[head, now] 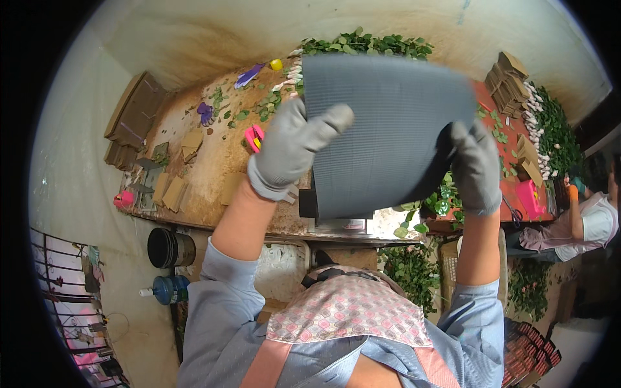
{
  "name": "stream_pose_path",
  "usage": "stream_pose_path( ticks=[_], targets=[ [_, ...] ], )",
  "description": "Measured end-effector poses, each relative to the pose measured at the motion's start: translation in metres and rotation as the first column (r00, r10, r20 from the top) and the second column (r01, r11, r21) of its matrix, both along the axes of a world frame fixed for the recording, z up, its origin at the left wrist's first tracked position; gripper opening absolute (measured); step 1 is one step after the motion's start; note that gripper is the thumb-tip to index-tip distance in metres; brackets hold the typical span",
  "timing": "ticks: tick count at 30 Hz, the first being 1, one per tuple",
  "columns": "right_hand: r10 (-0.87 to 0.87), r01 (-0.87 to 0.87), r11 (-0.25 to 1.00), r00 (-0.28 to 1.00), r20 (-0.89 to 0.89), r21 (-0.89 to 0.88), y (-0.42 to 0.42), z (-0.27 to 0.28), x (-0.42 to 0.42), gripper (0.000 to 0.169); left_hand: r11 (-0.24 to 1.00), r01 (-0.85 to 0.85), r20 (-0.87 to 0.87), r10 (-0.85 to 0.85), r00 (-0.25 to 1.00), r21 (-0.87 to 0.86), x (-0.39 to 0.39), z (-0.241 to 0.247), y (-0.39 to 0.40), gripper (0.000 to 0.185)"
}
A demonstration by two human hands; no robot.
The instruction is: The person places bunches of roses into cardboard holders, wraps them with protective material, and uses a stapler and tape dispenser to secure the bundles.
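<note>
A dark grey corrugated sheet is held up in front of me, above the worktable. My left hand, in a grey work glove, grips its left edge with the thumb across the ribbed face. At the opposite edge, my gloved right hand holds the sheet, which curves there and casts a dark shadow. Part of the sheet's far right edge is blurred. Behind it, the middle of the table and part of a bunch of leafy stems are hidden. A black block-like piece shows below the sheet's lower left corner.
Purple gloves, a pink holder and folded cardboard pieces lie to the left. On the right, a red tabletop bears scissors and wrapped rose bunches. A co-worker stands at far right.
</note>
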State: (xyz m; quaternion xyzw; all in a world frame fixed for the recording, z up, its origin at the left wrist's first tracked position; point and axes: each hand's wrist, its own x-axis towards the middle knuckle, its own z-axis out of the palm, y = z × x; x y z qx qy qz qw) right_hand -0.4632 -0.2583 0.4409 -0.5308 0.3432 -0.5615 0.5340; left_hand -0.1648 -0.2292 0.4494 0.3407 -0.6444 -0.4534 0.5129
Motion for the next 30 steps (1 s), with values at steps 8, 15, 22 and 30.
stream_pose_path(
  ticks=[8, 15, 22, 30],
  targets=[
    [-0.947, 0.008, 0.214, 0.248, -0.205, -0.977, -0.092, 0.003, 0.008, 0.051, 0.942, -0.191, 0.183, 0.144, 0.973, 0.275, 0.065, -0.087, -0.029, 0.028],
    [-0.451, 0.083, 0.627, 0.849, -0.275, -0.774, -0.151, -0.037, 0.044, 0.046, 0.918, -0.358, 0.49, 0.235, 0.84, 0.173, 0.115, -0.202, -0.074, 0.042],
    [-0.303, 0.216, 0.864, 0.945, -0.127, -0.454, -0.163, -0.06, 0.122, 0.029, 0.845, -0.272, 0.466, 0.031, 0.884, 0.46, 0.11, -0.247, -0.066, 0.033],
    [-0.076, 0.042, 0.984, 0.978, 0.195, 0.173, -0.178, -0.134, 0.105, 0.028, 0.761, -0.212, 0.418, -0.083, 0.905, 0.612, 0.094, -0.284, -0.061, 0.022]
  ],
)
